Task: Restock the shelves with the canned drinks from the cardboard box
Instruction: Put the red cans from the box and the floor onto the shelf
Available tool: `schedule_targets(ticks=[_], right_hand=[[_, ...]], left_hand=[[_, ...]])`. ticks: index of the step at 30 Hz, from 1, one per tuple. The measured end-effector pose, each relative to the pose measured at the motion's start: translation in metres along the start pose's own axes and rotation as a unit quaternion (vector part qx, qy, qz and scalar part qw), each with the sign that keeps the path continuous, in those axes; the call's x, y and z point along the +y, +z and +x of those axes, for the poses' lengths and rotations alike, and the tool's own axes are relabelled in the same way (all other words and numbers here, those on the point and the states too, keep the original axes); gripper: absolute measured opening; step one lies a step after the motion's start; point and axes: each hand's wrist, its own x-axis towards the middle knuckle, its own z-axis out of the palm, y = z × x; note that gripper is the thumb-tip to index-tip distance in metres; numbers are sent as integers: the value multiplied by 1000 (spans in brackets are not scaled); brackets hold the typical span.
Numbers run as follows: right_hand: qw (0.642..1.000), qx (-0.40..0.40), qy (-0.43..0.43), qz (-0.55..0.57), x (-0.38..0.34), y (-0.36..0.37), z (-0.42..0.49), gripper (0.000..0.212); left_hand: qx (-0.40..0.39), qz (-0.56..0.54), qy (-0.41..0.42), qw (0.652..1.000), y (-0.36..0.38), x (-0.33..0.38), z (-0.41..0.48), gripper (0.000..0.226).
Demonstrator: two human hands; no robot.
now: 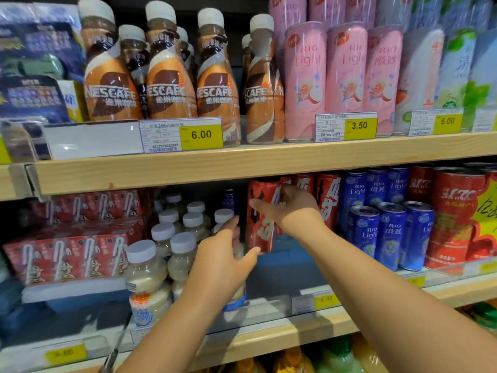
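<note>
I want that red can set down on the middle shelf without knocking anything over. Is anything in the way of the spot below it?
Nothing visible blocks it. The red can in the right hand hangs over a bare stretch of the middle shelf. The white-capped bottles stand to its left, by the left hand, and the blue cans to its right.

- Middle wooden shelf [269, 332]: red cans [326, 196] at the centre.
- Left of them: white-capped bottles [172, 249].
- Right of them: blue cans [390, 232].
</note>
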Motion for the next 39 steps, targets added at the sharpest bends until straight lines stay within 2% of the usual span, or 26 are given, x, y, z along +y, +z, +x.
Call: schedule_targets(ticks=[3, 5, 8, 11, 16, 21, 27, 31, 34, 36, 39], right_hand=[[996, 57, -26, -63, -3, 15, 26, 63], [995, 80, -21, -60, -1, 24, 34, 60], [993, 68, -7, -91, 1, 39, 42, 47], [993, 52, -2, -103, -1, 52, 48, 39], [986, 36, -4, -163, -6, 59, 60, 43], [983, 60, -46, -168, -2, 66, 58, 59], [943, 68, -126, -300, -2, 71, 56, 60], [928, 65, -170, -324, -2, 64, 47, 57], [929, 80, -194, -305, 0, 47, 31, 49], [941, 50, -163, -291, 8, 30, 17, 33], [955, 10, -100, -278, 40, 2, -12, 11]], left_hand=[[24, 10, -2, 1000, -6, -10, -5, 43], [51, 5, 4, 999, -10, -14, -7, 34], [75, 18, 2, 997, -16, -18, -8, 29], [86, 36, -9, 996, -20, -21, -7, 25], [117, 26, 12, 993, -31, -26, -10, 29], [117, 22, 5, 993, -35, -32, -12, 33], [108, 17, 5, 994, -37, -32, -16, 31], [100, 24, 7, 995, -32, -32, -14, 29], [84, 1, 23, 996, -22, -24, -12, 15], [70, -22, 35, 997, -13, -14, -11, 4], [35, -37, 51, 997, 12, 4, -12, 19]])
